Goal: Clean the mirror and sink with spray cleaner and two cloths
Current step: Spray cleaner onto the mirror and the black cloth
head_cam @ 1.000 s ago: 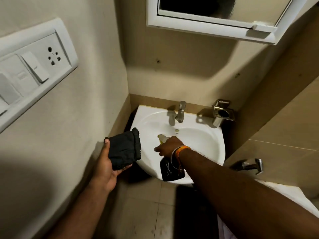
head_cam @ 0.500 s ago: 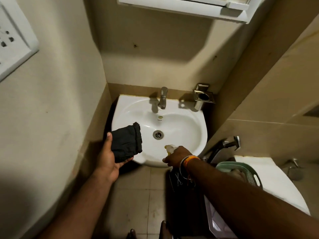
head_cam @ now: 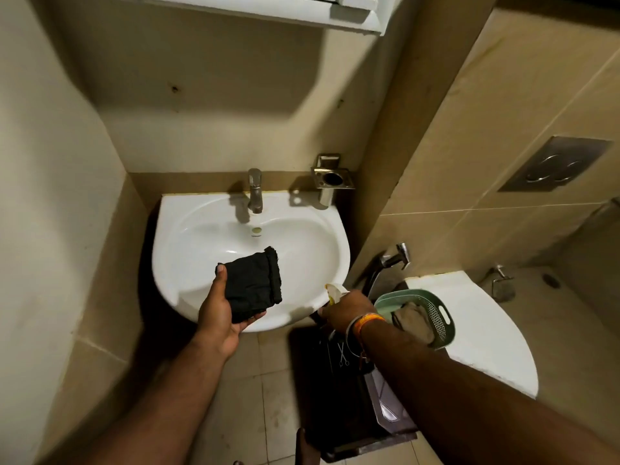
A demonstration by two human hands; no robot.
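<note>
Two hands are working at a glossy white oval sink (head_cam: 188,250). Left hand (head_cam: 219,312) is gripping a folded, nubby black cloth (head_cam: 254,283) over the basin; right hand (head_cam: 345,310) is clasping a spray bottle (head_cam: 335,292) beside the rim.

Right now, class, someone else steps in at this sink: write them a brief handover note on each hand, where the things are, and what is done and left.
Left hand: holds the folded dark cloth over the sink.
Right hand: grips the spray bottle beside the sink's right rim.
Second cloth: in the green basket, right of the sink.
Done: cannot tell; no spray or wiping marks visible.
Left: spray and wipe the sink and the mirror.
</note>
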